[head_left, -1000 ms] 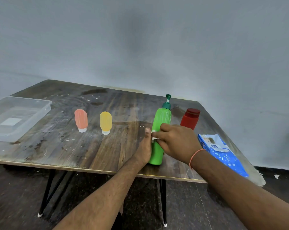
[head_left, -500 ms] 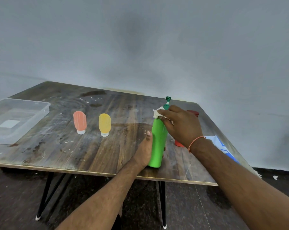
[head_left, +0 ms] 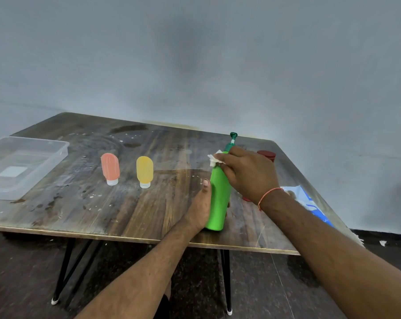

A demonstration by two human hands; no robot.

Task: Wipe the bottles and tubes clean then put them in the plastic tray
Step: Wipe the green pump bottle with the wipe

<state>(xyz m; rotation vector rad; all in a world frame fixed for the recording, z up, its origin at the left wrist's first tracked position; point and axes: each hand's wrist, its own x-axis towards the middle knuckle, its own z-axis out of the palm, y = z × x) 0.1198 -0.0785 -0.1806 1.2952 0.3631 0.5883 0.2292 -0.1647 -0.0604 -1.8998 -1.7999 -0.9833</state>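
Observation:
A tall green pump bottle (head_left: 219, 199) stands upright near the table's front edge. My left hand (head_left: 199, 209) grips its lower body from the left. My right hand (head_left: 247, 173) presses a white wipe (head_left: 214, 158) against the bottle's shoulder, just below the dark green pump. A pink tube (head_left: 110, 168) and a yellow tube (head_left: 144, 171) stand cap-down to the left. Behind my right hand a red bottle (head_left: 267, 155) is mostly hidden. The clear plastic tray (head_left: 56, 155) sits at the far left.
A blue wipe packet (head_left: 310, 203) lies at the table's right edge, partly behind my right forearm. The wooden table (head_left: 102, 210) shows stains and white specks. A grey wall stands close behind it.
My right hand slid the wipe up from the bottle's middle to its shoulder, now covering most of the red bottle. My left hand kept its hold low on the bottle.

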